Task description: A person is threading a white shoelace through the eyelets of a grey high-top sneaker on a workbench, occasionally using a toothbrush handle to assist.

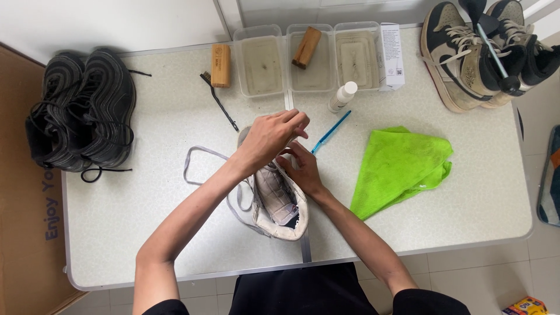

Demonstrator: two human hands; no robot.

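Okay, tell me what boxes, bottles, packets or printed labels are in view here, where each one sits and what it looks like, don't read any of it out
White carton: back edge of the table, right of the three clear tubs; tall, upright, with small dark print.
White bottle: lying tilted in front of the right tub; slim, white cap.
Brown cardboard: far left beside the table; flat, blue lettering.
Yellow packet: floor, bottom right corner; mostly cut off.

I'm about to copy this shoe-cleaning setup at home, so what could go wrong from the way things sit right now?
The loose lace trails off the pale shoe across the table; the left hand or its forearm could snag it and jerk the shoe. The white bottle lies on its side just beyond both hands and might roll or leak if bumped. The right hand works close to the blue brush, which could be knocked away.
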